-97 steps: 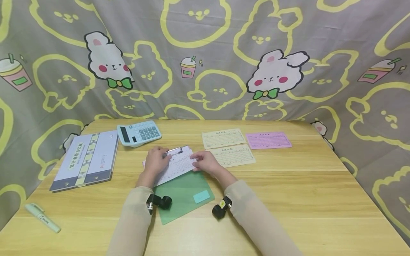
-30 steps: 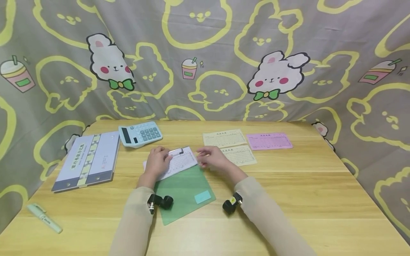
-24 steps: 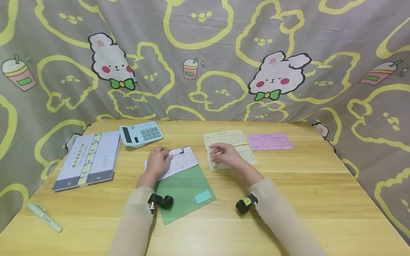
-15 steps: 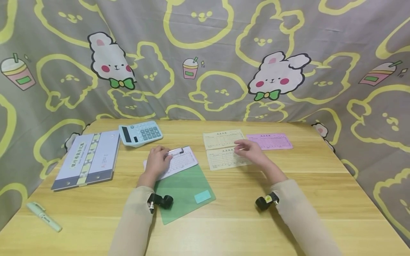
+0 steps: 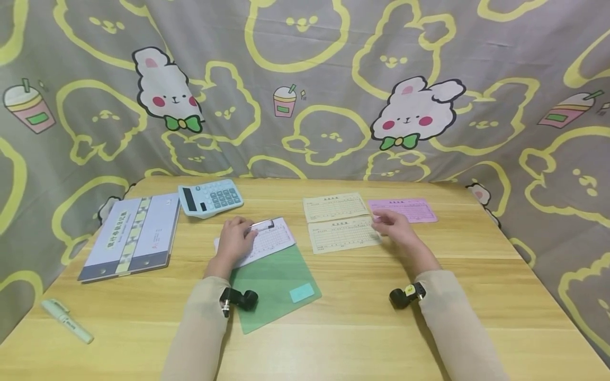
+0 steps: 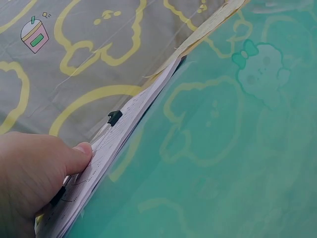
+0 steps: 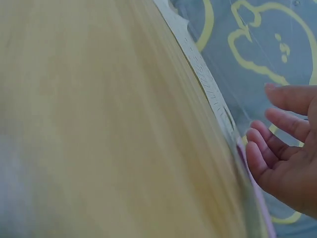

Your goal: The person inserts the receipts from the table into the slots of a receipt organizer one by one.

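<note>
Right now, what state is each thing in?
Left hand: gripping silver metal clip
Clip: open or shut, can't tell
Right hand: relaxed, holding nothing
White printed sheets: stacked on green plastic clipboard
Lavender hardcover ledger: closed
Pale green highlighter: capped
Blue rectangular calculator: display unreadable
Two cream paper slips: unfolded
Pink paper slip: unfolded

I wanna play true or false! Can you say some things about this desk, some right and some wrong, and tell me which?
1. The left hand touches the clip. True.
2. The blue calculator sits next to the big book. True.
3. The big book is standing upright. False: it lies flat.
4. The little blue note is on the green board. True.
5. Everything on the right is yellow. False: beside two yellow slips is a purple slip.
6. Somebody is writing. False: the right hand holds nothing, and the green pen lies at the left.
</note>
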A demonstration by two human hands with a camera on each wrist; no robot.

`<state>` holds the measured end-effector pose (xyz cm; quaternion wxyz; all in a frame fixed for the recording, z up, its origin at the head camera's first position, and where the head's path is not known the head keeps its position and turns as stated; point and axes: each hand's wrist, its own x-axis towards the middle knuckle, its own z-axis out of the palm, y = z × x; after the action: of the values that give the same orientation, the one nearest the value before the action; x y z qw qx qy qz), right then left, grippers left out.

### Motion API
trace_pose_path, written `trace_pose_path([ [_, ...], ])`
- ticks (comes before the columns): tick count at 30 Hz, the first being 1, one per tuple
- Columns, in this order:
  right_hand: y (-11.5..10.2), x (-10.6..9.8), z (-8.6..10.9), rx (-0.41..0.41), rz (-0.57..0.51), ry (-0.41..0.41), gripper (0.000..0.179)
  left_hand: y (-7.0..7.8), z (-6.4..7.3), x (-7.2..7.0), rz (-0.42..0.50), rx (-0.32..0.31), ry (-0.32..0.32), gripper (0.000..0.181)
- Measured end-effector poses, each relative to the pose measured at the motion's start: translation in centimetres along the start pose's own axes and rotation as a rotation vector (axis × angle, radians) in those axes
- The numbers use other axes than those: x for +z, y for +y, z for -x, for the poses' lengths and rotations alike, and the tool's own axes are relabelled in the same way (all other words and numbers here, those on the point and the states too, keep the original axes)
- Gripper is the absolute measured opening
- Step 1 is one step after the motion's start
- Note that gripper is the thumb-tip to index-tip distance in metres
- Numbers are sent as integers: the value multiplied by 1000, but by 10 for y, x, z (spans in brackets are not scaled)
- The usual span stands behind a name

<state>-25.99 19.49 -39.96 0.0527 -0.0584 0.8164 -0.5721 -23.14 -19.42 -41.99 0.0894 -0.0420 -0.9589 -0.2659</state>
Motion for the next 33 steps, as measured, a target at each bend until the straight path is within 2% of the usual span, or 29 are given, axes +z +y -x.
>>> trace_pose_path([
  [5,10,-2,0,13,127,47,47,1,-2,2,8,-4,-8,33],
  [8,15,-1,0,10,157,51,45,1,-2,2,10,-8,-11,33],
  [13,18,1,0,-76,180,45,46,0,0,2,11,-19,-3,33],
  [16,19,1,-1,-119,199,12,51,-1,1,2,11,-20,-5,33],
  [26,16,5,-7,-57,386,-42,55,-1,0,1,3,-10,0,32],
  [33,12,8,-5,-68,407,-29,51,-1,0,2,9,-10,4,31],
])
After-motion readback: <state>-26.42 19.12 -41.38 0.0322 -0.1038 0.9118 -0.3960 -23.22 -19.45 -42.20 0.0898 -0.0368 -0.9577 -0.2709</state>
